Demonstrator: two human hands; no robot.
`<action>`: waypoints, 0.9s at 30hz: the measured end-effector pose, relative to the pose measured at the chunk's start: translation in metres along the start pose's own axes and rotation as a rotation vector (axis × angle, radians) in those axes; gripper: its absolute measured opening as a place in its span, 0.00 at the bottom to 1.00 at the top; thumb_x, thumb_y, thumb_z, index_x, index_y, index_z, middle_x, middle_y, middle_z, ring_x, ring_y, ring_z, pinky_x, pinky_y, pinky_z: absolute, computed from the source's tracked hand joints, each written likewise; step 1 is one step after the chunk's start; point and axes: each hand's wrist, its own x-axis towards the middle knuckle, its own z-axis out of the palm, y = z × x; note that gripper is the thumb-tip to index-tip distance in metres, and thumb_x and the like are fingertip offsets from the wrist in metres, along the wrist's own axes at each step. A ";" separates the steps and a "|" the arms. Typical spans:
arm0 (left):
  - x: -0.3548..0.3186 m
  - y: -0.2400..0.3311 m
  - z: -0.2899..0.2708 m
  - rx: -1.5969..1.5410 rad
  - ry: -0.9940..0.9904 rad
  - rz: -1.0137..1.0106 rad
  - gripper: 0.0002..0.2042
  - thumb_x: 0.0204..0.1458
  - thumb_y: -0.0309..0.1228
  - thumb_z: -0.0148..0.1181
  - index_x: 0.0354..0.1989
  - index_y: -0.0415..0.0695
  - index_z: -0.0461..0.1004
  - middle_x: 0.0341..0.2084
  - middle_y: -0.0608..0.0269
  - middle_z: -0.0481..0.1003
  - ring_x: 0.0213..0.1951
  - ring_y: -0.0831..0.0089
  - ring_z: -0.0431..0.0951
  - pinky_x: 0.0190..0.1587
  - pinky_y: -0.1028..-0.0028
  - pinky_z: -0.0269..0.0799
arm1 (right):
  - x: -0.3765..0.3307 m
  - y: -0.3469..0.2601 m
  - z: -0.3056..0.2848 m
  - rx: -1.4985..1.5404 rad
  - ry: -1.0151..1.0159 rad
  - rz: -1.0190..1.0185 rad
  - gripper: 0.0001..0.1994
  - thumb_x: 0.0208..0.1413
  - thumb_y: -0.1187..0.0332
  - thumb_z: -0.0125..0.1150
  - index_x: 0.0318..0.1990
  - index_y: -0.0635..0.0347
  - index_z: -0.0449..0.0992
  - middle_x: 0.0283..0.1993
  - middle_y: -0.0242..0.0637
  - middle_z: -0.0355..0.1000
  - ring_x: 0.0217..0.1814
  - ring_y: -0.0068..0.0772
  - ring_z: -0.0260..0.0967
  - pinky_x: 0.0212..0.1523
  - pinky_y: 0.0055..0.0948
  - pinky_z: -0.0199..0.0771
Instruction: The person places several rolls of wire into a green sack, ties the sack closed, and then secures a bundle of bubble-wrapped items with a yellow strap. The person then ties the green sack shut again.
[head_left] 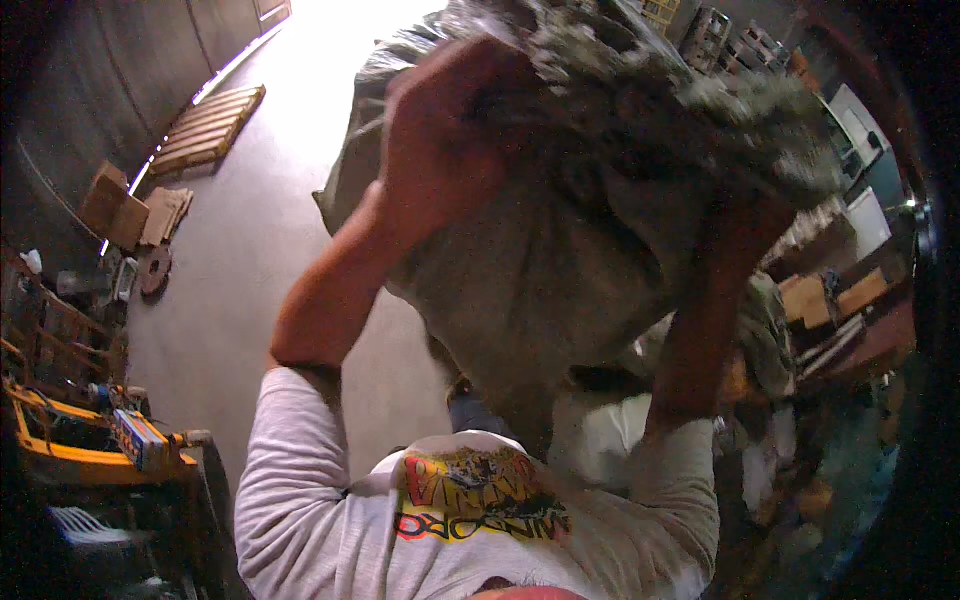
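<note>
A large, bulging grey-green sack (540,270) hangs before my chest, raised off the floor. Its crumpled upper part is smeared by motion. My left hand (450,125) is closed on the gathered material at the sack's upper left, with the thumb side toward me. On the other side, my right hand (755,215) reaches up against the sack's right edge. Shadow and folds of the material hide the right fingers. What the sack contains cannot be seen.
A wooden pallet (210,130) lies along the left wall, near cardboard boxes (112,205). At lower left stands a yellow-orange metal frame (150,460) with a small blue box (140,438) on it. Cartons (805,300) and clutter line the right side. Bright light floods the far floor.
</note>
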 end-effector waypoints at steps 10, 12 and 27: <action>0.147 -0.343 0.063 0.457 -0.100 0.049 0.21 0.48 0.45 0.62 0.44 0.43 0.74 0.39 0.54 0.77 0.40 0.61 0.78 0.46 0.63 0.73 | 0.243 0.232 0.296 -0.400 -0.071 -0.159 0.21 0.50 0.53 0.63 0.48 0.55 0.75 0.43 0.47 0.76 0.44 0.48 0.75 0.44 0.42 0.73; 0.143 -0.434 0.090 0.493 -0.169 -0.016 0.24 0.48 0.50 0.61 0.46 0.43 0.74 0.41 0.53 0.77 0.42 0.59 0.78 0.47 0.61 0.72 | 0.245 0.288 0.344 -0.532 -0.170 -0.227 0.22 0.49 0.51 0.62 0.50 0.50 0.73 0.44 0.46 0.75 0.45 0.49 0.74 0.45 0.46 0.74; -0.085 -0.692 0.204 0.323 -0.684 -0.457 0.39 0.51 0.61 0.55 0.68 0.54 0.57 0.67 0.53 0.57 0.66 0.51 0.58 0.64 0.49 0.52 | -0.122 0.432 0.441 -0.475 -1.139 1.100 0.31 0.54 0.53 0.62 0.61 0.63 0.67 0.62 0.50 0.67 0.65 0.48 0.64 0.62 0.41 0.64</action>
